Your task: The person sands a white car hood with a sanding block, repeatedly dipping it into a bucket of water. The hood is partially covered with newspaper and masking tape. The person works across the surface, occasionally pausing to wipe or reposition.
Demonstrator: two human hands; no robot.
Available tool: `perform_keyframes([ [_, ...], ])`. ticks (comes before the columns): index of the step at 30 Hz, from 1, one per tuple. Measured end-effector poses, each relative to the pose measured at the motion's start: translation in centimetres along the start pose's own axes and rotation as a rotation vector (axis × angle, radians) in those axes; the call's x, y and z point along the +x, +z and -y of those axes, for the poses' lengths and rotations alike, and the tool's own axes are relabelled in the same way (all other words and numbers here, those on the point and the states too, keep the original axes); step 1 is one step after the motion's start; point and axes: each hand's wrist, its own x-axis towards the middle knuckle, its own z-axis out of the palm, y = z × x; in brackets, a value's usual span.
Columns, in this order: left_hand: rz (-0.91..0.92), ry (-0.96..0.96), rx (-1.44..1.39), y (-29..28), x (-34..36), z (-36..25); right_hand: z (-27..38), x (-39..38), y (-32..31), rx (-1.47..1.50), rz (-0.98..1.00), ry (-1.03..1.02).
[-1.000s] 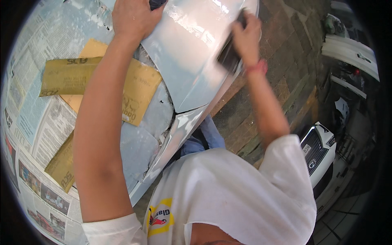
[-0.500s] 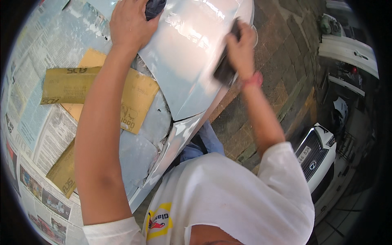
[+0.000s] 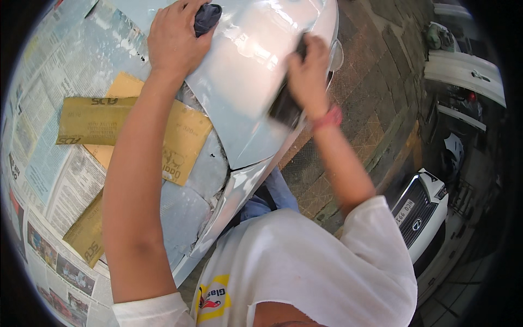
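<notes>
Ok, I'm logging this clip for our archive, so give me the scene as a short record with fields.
surface: pale silver car panel, glossy
left hand: left hand pressing a dark cloth on the panel
right hand: right hand gripping a dark sanding block against the panel
beside: tan sandpaper sheets lying on newspaper masking
background: brick paving, white car

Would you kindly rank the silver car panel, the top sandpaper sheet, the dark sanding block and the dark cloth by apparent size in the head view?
1. Silver car panel
2. Top sandpaper sheet
3. Dark sanding block
4. Dark cloth
Hands hide part of the block and the cloth, so their order is unsure.
</notes>
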Motion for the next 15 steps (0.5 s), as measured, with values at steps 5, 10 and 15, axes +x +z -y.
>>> perform_keyframes([
  [5, 0.043, -0.012, 0.022, 0.0, 0.2, 0.0, -1.9, 1.1, 0.7, 0.027, 0.070, -0.078],
  [10, 0.004, 0.012, -0.013, 0.3, -0.1, 0.3, -13.3, 14.8, 1.3, 0.007, -0.048, 0.236],
  [15, 0.004, -0.006, -0.013, 0.0, 0.0, 0.0, -1.9, 2.9, 1.5, 0.000, 0.033, -0.116],
])
